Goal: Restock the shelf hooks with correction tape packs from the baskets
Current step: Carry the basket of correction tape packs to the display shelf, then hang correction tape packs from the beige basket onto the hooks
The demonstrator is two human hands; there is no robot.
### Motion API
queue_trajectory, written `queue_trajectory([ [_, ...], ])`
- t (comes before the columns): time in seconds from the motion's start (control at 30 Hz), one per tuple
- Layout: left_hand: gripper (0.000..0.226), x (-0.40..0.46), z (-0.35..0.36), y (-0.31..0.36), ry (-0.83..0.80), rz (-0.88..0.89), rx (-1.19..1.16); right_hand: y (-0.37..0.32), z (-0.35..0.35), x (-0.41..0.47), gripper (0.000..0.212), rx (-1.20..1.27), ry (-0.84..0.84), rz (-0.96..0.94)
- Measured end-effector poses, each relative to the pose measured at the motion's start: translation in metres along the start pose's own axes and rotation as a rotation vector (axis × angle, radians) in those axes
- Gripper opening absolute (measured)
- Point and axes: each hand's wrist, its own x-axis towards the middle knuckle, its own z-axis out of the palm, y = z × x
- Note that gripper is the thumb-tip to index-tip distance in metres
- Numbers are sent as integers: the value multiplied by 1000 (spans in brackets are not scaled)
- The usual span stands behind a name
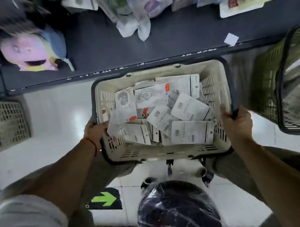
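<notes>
Cream plastic basket full of correction tape packs is held up over the floor.

In the head view, the basket's dark rim is gripped by the left hand on one side and the right hand on the other, fingers curled round it. The packs are piled loose inside; none is seen on a hook. The basket could be tipped if one grip slips, and packs would be spilled. A dark shelf with bagged goods is set just beyond. Shiny white floor tiles are seen below, with a green arrow sticker, a green basket and a wrapped stool nearby.
</notes>
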Motion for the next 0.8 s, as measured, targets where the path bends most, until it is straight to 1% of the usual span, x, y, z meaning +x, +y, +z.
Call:
queue_trajectory([
  [0.07,35,13,5,-13,33,-9,-58,6,10,-5,39,2,10,-33],
  [0.1,39,19,9,-18,65,-2,-71,7,14,-9,40,15,28,-67],
  [0.13,37,23,12,-21,100,23,-57,6,17,-12,44,25,66,-102],
  [0.23,28,30,18,-29,244,152,114,3,26,-18,54,4,203,-174],
  [0.33,33,35,20,-34,330,188,184,5,30,-15,60,-35,264,-227],
  [0.4,34,38,21,-35,337,183,192,7,33,-13,55,-52,304,-239],
  [0.53,33,44,23,-34,351,229,218,7,39,-13,44,-85,358,-275],
  [0.63,27,42,24,-30,344,276,241,5,38,-17,38,-113,343,-283],
  [0.7,32,38,24,-30,320,311,237,8,36,-19,47,-171,337,-343],
  [0.73,37,37,23,-31,302,332,209,9,36,-20,57,-236,363,-427],
  [0.8,47,31,22,-32,278,352,137,9,32,-25,76,-448,388,-646],
])
